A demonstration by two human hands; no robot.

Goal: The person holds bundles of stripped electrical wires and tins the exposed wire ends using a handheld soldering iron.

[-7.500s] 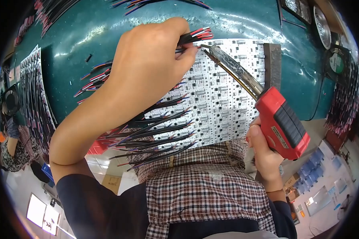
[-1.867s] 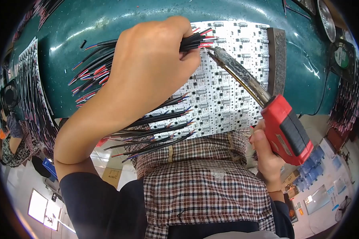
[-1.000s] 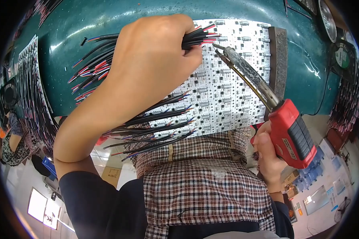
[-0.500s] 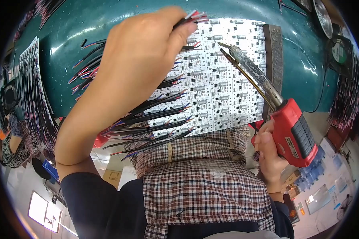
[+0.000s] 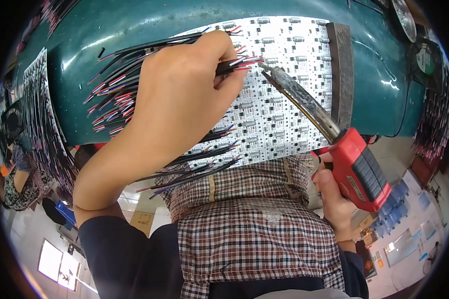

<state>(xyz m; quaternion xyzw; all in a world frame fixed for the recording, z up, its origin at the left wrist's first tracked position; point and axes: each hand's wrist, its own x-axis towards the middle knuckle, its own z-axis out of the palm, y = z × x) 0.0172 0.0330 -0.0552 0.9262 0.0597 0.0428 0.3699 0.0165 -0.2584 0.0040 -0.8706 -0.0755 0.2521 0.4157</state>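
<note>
My left hand [image 5: 189,74] pinches a black-sheathed cable [image 5: 227,67] whose stripped red and white wire ends point right, over a white circuit board panel [image 5: 264,119]. My right hand [image 5: 336,199] grips a red soldering gun [image 5: 359,167] by its handle. The gun's metal tip [image 5: 267,70] is close to the held wire ends; whether they touch I cannot tell. Small chips and silver cylindrical parts cover the panel in rows. Other black cables [image 5: 217,149] lie along its left part, and my left hand and forearm hide some of them.
A dark grey bar [image 5: 340,74] lies along the panel's right edge on the green table [image 5: 379,99]. Another cable-laden panel [image 5: 37,99] is at far left. A metal dish [image 5: 403,20] and a small fan [image 5: 425,67] stand at right. A person [image 5: 22,174] is at far left.
My left hand has lowered the cable toward my body, bringing its wire ends near the iron's tip. The soldering gun has shifted slightly left and down.
</note>
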